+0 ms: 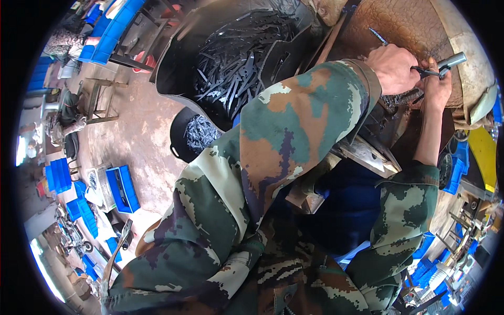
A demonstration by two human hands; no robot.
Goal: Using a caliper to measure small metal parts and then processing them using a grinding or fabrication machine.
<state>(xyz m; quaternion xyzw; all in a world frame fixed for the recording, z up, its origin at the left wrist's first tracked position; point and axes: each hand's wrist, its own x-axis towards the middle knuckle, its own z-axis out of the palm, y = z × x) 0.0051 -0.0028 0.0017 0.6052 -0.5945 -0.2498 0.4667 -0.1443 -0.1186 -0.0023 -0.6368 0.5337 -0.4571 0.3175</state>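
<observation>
- Head view, hands: left hand (pixel 395 69) curled into a fist, its fingers clamped round one end of a dark metal piece (pixel 431 71); right hand (pixel 437 90) pinches the other end, fingers and thumb closed on it. Hands side by side, piece bridging the narrow gap.
- A slim bluish rod tip (pixel 377 37) projects beyond the left fist; cannot tell whether it belongs to the same piece.
- Grey metal cylinder (pixel 454 59) sticks out just beyond the right hand, beside the dark piece; its inner end is hidden.
- Location: piece is above the near part of a worn brown work surface (pixel 404 21), toward its right edge. Small dark parts (pixel 401 98) lie heaped at its near edge, below the hands.
- Left of the work surface: large black bin (pixel 173 71) with a tangle of dark metal strips (pixel 231 76). Just beside its near edge, smaller black bucket (pixel 177 137) containing silvery pieces (pixel 200 132).
- Wearer: camouflage sleeves (pixel 310 115), dark blue cloth (pixel 341 210) across the lap.
- Farther left: bare floor (pixel 136 131), wooden stool (pixel 102 100), blue crates (pixel 122 189); a co-worker's hand (pixel 93 41) near a blue tray (pixel 107 39).
</observation>
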